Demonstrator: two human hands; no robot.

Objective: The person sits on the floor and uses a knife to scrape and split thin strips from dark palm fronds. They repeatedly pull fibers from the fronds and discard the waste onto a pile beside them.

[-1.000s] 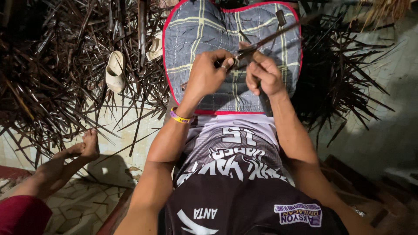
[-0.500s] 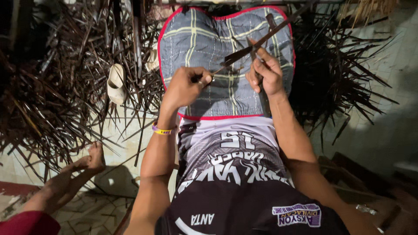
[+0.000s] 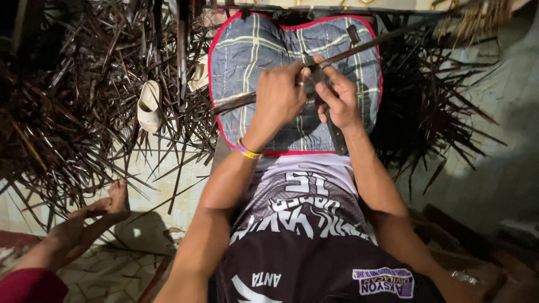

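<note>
I see no packages, signs or screens. The only label is a small rectangular patch (image 3: 383, 281) sewn on the black shirt (image 3: 314, 264) near its lower right edge, purple and white with a yellow band of lettering.

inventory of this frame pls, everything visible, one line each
plaid cloth: one, grey-blue with yellow lines and red edging, spread over the lap, top centre
long strip: one, dark brown, slanting across the cloth from lower left to upper right, gripped by both hands
blade: one, dark, under the right hand; exact kind cannot tell
dry strips and sticks: many, dark brown, piled on the floor left and right of the cloth
sandal: one, cream, among the pile on the left
tiled floor: pale, lower left
another person's foot: one, bare, lower left, with a red sleeve in the corner
wristband: one, yellow and purple, left wrist
jersey: one, black and white, bottom centre
left hand: on the strip
right hand: on the strip
</note>
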